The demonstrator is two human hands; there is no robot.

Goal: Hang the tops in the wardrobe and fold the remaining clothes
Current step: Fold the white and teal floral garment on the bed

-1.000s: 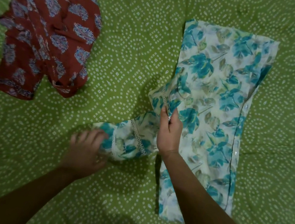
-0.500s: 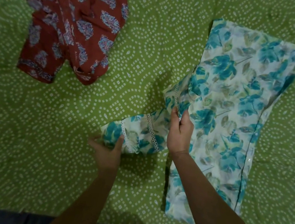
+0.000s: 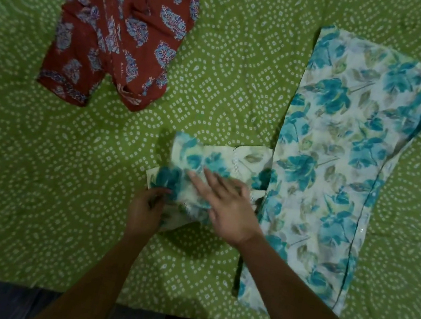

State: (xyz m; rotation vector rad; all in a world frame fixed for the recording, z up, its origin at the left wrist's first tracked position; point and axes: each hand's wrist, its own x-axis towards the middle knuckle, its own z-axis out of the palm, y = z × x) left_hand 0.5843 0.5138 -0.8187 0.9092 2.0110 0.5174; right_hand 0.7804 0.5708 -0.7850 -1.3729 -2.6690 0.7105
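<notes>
The floral garment (image 3: 345, 155) lies flat on the green bed (image 3: 218, 76), its long axis running away from the person, and its sleeve (image 3: 211, 165) sticks out leftward across that axis, toward both hands. The left hand (image 3: 145, 211) pinches the sleeve's free end, seemingly between curled fingers, though blur hides detail. The right hand (image 3: 228, 210) lies flat on the sleeve, released, nearer the body panel. The red garment (image 3: 120, 28) sits crumpled well apart.
</notes>
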